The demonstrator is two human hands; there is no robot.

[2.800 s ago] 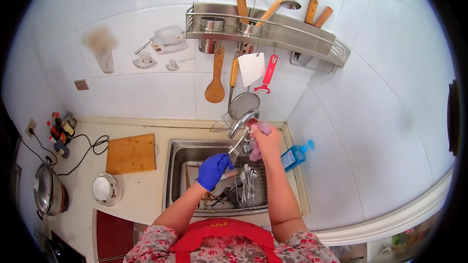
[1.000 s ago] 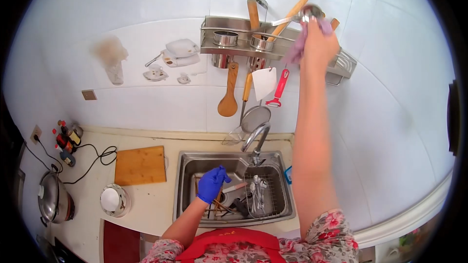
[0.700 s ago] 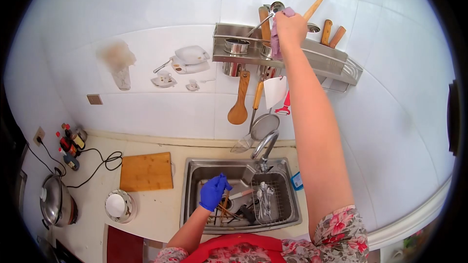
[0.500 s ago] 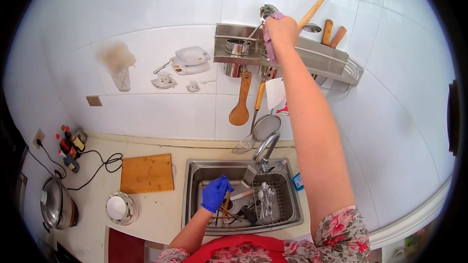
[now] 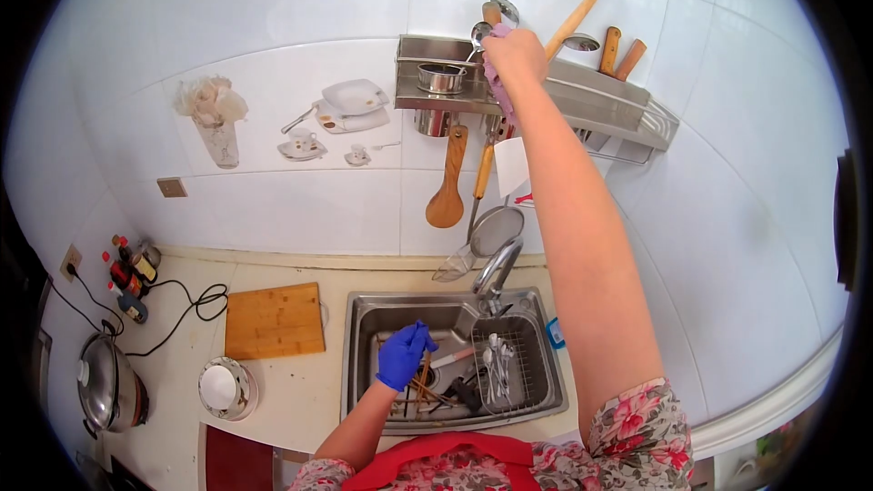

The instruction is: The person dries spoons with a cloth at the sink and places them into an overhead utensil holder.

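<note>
My right hand (image 5: 516,56) is bare and raised to the steel wall rack (image 5: 591,109), closed around a purple cloth (image 5: 500,82). Spoon and ladle heads (image 5: 503,11) stick up right beside it, and a wooden rolling pin (image 5: 582,14) leans up to its right. Low over the sink (image 5: 364,309), my left hand (image 5: 403,356) wears a blue glove. Its fingers are pressed together; whatever they may hold is hidden. Below it lie chopsticks (image 5: 423,391) and a knife with a pale blade (image 5: 450,359). A wire basket (image 5: 514,405) with shiny cutlery (image 5: 497,368) sits at the sink's right side.
Beneath the rack hang a wooden spatula (image 5: 447,191) and a strainer (image 5: 497,232). The faucet (image 5: 500,268) rises behind the sink. A cutting board (image 5: 275,320), stacked bowls (image 5: 223,388), a lidded pot (image 5: 109,382) and sauce bottles (image 5: 127,273) are on the left counter.
My right hand has shifted slightly left with the cloth. The ladle and spoon heads beside it now stand apart, where before they overlapped. My left hand stays nearly still.
</note>
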